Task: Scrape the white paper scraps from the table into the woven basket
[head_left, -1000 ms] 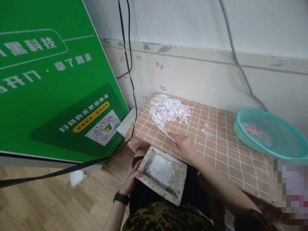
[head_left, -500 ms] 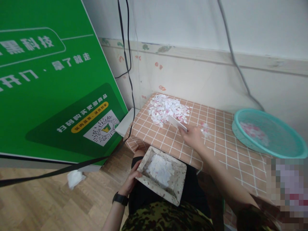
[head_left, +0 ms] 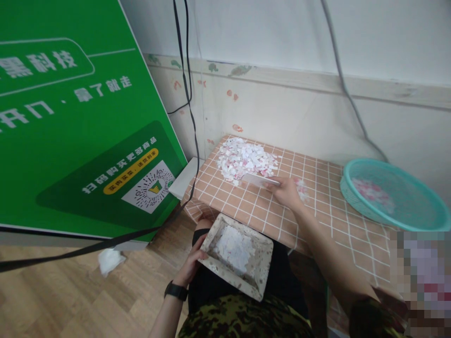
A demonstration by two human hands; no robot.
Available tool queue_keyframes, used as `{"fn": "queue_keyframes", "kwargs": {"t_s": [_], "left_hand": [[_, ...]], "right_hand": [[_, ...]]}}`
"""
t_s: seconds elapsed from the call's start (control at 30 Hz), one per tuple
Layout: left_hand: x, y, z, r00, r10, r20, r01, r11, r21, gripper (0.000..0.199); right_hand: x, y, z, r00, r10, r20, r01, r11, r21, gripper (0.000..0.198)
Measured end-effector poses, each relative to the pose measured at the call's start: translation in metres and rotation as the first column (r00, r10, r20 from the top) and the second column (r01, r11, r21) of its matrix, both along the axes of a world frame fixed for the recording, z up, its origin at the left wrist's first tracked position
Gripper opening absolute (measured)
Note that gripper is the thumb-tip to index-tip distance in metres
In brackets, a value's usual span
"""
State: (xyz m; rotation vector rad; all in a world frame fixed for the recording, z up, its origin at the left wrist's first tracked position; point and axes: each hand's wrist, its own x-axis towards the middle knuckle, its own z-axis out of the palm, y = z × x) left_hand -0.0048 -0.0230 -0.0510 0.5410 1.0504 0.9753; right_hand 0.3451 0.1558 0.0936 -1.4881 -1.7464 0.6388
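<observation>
Right hand (head_left: 286, 191): one, over the table (head_left: 317, 220), its fingers closed around the near end of a flat tool.
Flat tool (head_left: 259, 180): one, white, long and thin; its far end is at the near edge of the big pile, and I cannot tell whether the two touch.
Left hand (head_left: 193, 259): one, fingers gripping the left side of the tray, the thumb on its rim; a black watch (head_left: 175, 291) is on this wrist.
Tray (head_left: 267, 268): one, shallow, pale and speckled, held over the lap, just off the near edge of the table.
Scraps in the tray (head_left: 234, 245): one whitish patch across the bottom, pieces too small to count.
Big pile (head_left: 246, 158): one, white and pink scraps near the table's far left corner, too many to count.
Small heap (head_left: 302, 188): one, pink and white, just beyond the right hand, partly hidden by it.
Basket (head_left: 423, 199): one, turquoise, at the right of the table, with one bunch of pinkish scraps (head_left: 373, 193) inside.
Green panel (head_left: 84, 108): one, at left, bearing one square code (head_left: 150, 187).
Floor: one white crumpled thing (head_left: 111, 261).
</observation>
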Motion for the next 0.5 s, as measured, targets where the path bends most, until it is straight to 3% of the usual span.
{"fn": "queue_keyframes", "kwargs": {"t_s": [0.23, 0.5], "left_hand": [[-0.002, -0.001, -0.004, 1.000, -0.019, -0.004, 0.019, 0.999, 0.033, 0.067], [-0.004, 0.000, -0.011, 1.000, -0.009, -0.020, 0.010, 0.999, 0.039, 0.065]], "right_hand": [[-0.007, 0.014, 0.012, 0.990, 0.135, -0.036, -0.137, 0.990, -0.030, 0.031], [0.018, 0.014, 0.031, 0.962, 0.272, 0.013, -0.269, 0.959, -0.090, 0.026]]}}
